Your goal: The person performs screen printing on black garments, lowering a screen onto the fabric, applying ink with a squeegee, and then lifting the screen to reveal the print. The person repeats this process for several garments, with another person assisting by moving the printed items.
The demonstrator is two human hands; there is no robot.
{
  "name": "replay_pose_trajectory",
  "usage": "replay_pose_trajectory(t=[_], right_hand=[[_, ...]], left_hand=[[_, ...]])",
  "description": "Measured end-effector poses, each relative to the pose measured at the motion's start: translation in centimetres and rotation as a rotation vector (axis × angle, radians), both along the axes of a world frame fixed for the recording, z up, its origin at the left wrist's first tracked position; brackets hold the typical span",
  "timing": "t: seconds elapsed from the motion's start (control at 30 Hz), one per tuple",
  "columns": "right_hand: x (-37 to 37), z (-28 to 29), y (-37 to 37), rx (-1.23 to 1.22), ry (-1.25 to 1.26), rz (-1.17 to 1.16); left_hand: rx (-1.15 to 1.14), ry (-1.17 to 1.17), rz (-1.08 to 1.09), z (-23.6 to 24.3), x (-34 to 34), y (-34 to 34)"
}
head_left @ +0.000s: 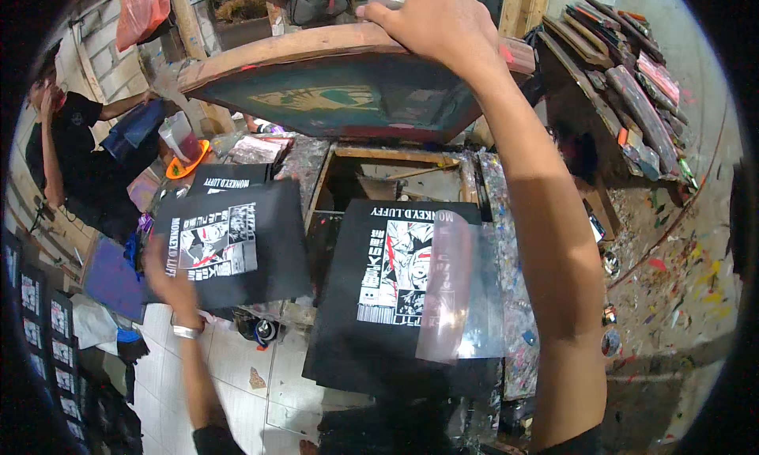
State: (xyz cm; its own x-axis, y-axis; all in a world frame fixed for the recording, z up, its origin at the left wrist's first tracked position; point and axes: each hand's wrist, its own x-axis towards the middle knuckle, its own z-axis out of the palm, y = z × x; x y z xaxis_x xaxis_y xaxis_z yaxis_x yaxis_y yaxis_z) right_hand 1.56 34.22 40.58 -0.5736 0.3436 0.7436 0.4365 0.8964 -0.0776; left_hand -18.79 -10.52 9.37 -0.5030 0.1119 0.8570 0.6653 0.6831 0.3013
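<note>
Right hand (431, 24) gripping raised wooden screen frame (340, 75); left hand (168, 277) pinching printed black sheet (233, 245), lifting away. Second printed sheet (395, 297) lying on table (514, 328), not removed yet.

A single view comes from a wide fisheye camera worn on the person's head, looking steeply down and forward. It sits close over the paint-spattered tabletop (506, 218), so both forearms rise from the lower edge. The right hand (431, 24) reaches the upper middle of the picture, gripping the raised wooden screen frame (316, 75); the left hand (166, 273) lies low at the left, over the tiled floor (237, 368). Straight edges bow toward the dark round rim.
</note>
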Motion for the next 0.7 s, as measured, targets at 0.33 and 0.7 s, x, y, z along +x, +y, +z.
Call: replay_pose_trajectory(t=[0.33,0.7], right_hand=[[1.1,-0.5,-2.0,0.056,-0.013,0.055],[-0.2,1.4,-0.3,-0.004,0.007,-0.061]], left_hand=[[-0.699,-0.723,-1.066,-12.4,18.6,17.1],[-0.9,-0.465,-0.72,-10.1,17.3,13.3]])
